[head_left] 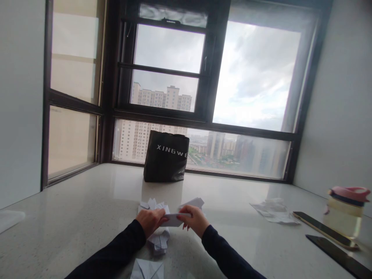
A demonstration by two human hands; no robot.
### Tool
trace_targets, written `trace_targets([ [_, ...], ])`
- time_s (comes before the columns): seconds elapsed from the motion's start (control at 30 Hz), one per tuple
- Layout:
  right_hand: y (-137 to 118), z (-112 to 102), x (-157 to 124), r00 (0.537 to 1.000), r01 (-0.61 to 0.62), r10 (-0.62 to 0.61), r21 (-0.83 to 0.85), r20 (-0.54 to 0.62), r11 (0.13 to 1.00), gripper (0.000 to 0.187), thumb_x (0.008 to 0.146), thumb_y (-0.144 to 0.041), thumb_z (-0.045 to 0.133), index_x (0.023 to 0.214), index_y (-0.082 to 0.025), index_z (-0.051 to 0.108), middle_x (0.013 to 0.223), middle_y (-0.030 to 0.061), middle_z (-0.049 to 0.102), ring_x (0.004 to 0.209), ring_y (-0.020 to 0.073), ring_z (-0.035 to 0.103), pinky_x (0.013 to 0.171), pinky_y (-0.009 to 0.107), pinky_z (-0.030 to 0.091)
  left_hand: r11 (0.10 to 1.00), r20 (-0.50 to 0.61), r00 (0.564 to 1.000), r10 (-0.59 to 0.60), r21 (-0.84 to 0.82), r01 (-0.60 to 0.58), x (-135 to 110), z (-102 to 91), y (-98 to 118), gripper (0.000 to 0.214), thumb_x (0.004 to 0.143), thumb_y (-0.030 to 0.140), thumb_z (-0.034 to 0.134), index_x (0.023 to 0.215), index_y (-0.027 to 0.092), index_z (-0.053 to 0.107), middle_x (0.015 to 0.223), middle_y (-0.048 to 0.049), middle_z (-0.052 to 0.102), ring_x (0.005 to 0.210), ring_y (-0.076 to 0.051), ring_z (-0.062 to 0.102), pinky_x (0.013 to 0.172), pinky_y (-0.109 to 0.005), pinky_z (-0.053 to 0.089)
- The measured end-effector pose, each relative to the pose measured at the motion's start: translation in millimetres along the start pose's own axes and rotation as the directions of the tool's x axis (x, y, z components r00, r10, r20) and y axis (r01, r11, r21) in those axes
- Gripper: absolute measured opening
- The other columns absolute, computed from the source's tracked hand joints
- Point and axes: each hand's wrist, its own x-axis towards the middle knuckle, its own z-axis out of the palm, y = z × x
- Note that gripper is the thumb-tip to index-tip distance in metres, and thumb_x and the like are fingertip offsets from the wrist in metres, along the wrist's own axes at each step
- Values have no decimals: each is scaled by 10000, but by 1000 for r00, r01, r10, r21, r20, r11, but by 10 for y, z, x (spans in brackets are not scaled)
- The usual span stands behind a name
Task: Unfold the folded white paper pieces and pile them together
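Observation:
Between both hands is a small folded piece of white paper [172, 221], raised above the pale speckled counter. My left hand [150, 221] pinches its left end between thumb and fingers. At the right end, my right hand [193, 219] grips it with the thumb on top and fingers curled beneath. Behind the left hand lies a cluster of folded white papers [154, 205], and another folded paper [193, 202] sits behind the right hand. Nearer to me are a folded paper piece [159, 242] and a creased square of paper [147, 269].
A black bag [166, 157] stands by the window. On the right are crumpled paper [274, 211], a phone [324, 229], a dark flat object [338, 254] and a bottle with a pink lid [344, 213]. A whitish flat item [11, 220] lies at the counter's [87, 205] left edge.

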Motion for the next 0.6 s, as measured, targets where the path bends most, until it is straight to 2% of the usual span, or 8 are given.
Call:
trace_targets([
  [0.1, -28, -232, 25, 992, -102, 95, 84, 82, 991, 188, 604, -316, 563, 595, -141, 495, 361, -65, 466, 326, 102, 505, 295, 169, 365, 997, 4, 1000, 4, -71, -3, 9, -6, 5, 300, 818, 403, 299, 752, 181, 488, 648, -24, 575, 556, -163, 556, 421, -210, 310],
  [0.23, 16, -549, -43, 941, -280, 276, -7, 197, 960, 136, 573, -224, 568, 545, -165, 449, 302, -77, 449, 288, 108, 495, 268, 162, 355, 991, -28, 999, -18, -134, 14, 9, 14, -15, 341, 831, 376, 270, 678, 177, 501, 594, -21, 559, 535, -148, 543, 436, -206, 314],
  [0.37, 162, -685, -134, 878, -425, 463, -246, 119, 871, 198, 586, -134, 533, 441, -182, 408, 233, -75, 390, 243, 113, 464, 260, 180, 360, 988, -61, 994, -87, -134, 78, 4, -2, -79, 362, 831, 355, 262, 615, 178, 492, 565, -16, 540, 510, -142, 527, 431, -207, 296],
  [0.5, 239, -680, -140, 869, -451, 491, -328, 50, 830, 240, 596, -92, 504, 404, -188, 396, 206, -71, 351, 245, 122, 460, 277, 202, 374, 979, -29, 984, -178, -105, 174, 3, -72, -139, 359, 830, 329, 249, 625, 182, 504, 604, -20, 549, 529, -145, 523, 443, -213, 301],
  [0.6, 235, -667, -117, 875, -439, 485, -406, 10, 801, 212, 602, -86, 498, 421, -174, 429, 234, -60, 373, 298, 130, 498, 331, 215, 401, 969, -19, 972, -234, -79, 232, -1, -136, -164, 335, 827, 293, 252, 668, 176, 523, 684, -38, 568, 617, -156, 533, 515, -230, 343],
])
